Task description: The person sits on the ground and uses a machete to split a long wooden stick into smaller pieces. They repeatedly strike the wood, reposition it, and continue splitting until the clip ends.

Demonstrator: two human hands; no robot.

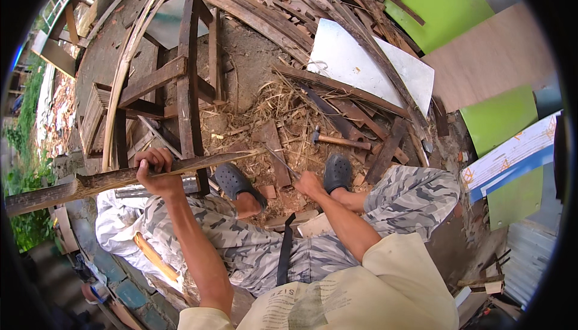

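Note:
My left hand (159,172) is wrapped round a long wooden pole (108,182) held out across my left knee. The pole is thick and dark at its left end and tapers to a pale, pointed right end. Low between my feet, my right hand (309,184) is closed on a knife (286,165), its thin blade slanting up and left, apart from the pole. The knife's handle is hidden inside my fist. Shavings and strips of fibre (283,110) cover the ground ahead of my hands.
A hammer (342,142) with a wooden handle lies just beyond my right foot. Ahead on the left stands a dark wooden trestle (191,83) with long strips leaning on it. Piled boards (265,17), a white sheet (337,59) and green panels (433,5) lie ahead and right.

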